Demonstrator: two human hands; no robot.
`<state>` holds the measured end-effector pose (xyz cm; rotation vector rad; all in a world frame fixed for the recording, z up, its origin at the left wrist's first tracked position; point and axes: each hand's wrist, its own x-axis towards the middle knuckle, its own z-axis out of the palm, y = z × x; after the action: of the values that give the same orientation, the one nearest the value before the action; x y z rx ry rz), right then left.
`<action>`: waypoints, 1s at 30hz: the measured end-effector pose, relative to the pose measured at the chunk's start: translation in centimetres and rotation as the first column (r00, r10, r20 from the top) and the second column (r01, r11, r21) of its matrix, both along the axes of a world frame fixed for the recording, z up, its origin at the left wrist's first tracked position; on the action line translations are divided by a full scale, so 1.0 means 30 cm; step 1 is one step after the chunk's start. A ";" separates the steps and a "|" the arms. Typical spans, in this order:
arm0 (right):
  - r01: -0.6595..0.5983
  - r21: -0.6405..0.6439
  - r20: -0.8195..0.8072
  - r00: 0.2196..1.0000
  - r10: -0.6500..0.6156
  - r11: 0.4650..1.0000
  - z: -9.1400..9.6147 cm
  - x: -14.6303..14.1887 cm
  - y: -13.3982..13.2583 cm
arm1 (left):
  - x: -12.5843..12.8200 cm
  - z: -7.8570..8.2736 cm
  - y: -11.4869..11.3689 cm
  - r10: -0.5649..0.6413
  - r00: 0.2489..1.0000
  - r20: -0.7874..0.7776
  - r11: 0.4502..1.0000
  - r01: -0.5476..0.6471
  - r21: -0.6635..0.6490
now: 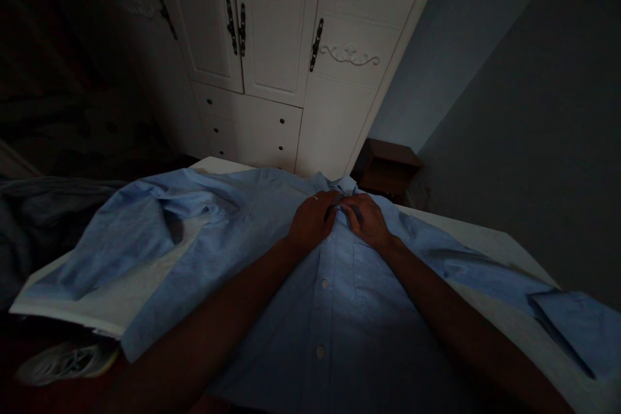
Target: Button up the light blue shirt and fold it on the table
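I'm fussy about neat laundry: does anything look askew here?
Mildly: on the blue shirt, the left-hand sleeve bends sharply and looks rumpled, while the right-hand sleeve stretches out straighter. No spill or damage shows, though the light is dim.

A white table (126, 294) is covered for the most part by a light blue shirt (339, 297), which is laid face up with its collar toward the far edge. Both sleeves are spread outward, the one at the picture's left being bent, and bare white top is left visible between that sleeve and the body. The near edge is overlapped by the shirt's lower left side. Below, a pale laced shoe (68, 363) is seen on the dark red floor (24, 398) (its surface is too dim to be made out).
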<state>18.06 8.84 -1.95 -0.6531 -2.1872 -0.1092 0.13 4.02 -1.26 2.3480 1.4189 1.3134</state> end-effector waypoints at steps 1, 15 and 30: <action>0.003 0.003 -0.006 1.000 -0.003 1.000 0.000 0.000 0.000 | 0.001 -0.001 0.000 -0.001 1.000 0.009 1.000 0.001 0.008; 0.025 0.095 -0.038 0.999 -0.022 0.995 0.007 0.001 -0.009 | 0.011 0.009 0.001 0.163 0.985 0.052 0.986 -0.165 0.033; 0.079 0.085 -0.026 0.997 -0.078 0.993 0.017 -0.008 -0.014 | 0.010 0.009 0.007 0.169 0.978 0.121 0.986 -0.169 -0.011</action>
<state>17.81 8.42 -1.44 -0.6886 -2.1226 -0.2341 0.42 4.22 -0.99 2.1452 1.6102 1.4689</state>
